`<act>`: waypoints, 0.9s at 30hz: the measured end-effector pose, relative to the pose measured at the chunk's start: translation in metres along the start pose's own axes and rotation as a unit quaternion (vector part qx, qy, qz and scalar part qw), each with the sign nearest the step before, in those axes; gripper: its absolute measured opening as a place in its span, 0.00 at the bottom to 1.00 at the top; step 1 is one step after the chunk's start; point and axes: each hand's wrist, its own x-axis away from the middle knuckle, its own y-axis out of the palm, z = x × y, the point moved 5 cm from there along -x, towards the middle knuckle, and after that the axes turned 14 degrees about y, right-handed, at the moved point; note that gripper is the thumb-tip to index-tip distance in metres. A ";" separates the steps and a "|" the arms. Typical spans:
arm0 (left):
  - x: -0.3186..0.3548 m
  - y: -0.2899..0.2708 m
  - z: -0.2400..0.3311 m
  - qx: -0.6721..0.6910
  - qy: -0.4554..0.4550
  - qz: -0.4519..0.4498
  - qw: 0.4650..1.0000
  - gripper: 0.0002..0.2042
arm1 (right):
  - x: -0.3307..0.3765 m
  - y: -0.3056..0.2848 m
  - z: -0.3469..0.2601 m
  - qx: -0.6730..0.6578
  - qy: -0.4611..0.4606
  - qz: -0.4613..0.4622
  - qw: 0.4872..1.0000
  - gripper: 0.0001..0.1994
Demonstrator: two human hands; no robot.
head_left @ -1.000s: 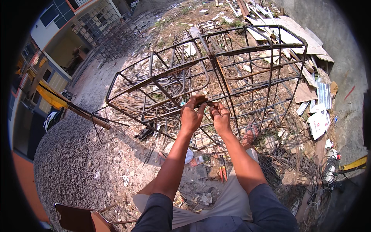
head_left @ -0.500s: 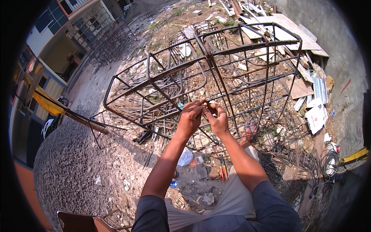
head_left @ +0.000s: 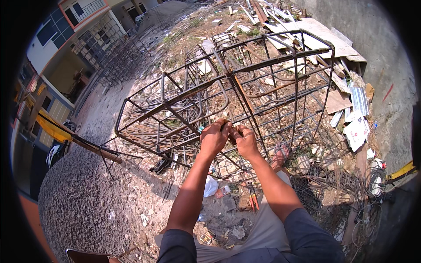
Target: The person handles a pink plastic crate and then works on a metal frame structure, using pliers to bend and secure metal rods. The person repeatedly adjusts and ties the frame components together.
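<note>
Orange-handled pliers [head_left: 253,201] on rubble at 6 o'clock, left hand [head_left: 213,139] and right hand [head_left: 244,141] pinched together on a bar of the rebar cage [head_left: 245,87] at centre, closer together than before, board pile [head_left: 315,41] at 1 o'clock.

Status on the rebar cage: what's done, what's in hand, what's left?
Done: the rebar cage stands as a framed box of bars and stirrups. In hand: left hand and right hand meet at one bar crossing on its near side; what they grip is too small to tell. Left: can't judge which joints remain; pliers lie unused on the ground.
</note>
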 end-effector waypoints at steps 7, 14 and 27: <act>0.003 -0.004 -0.004 0.039 -0.002 0.003 0.999 0.15 | 0.008 0.002 -0.009 -0.017 0.025 -0.005 1.000 0.06; 0.005 -0.004 -0.001 0.033 0.021 0.036 0.999 0.14 | 0.009 0.004 -0.006 -0.082 0.087 0.016 0.993 0.08; 0.005 -0.002 -0.003 0.078 -0.046 -0.012 0.996 0.14 | -0.003 0.031 0.030 -0.493 0.345 -0.183 0.777 0.12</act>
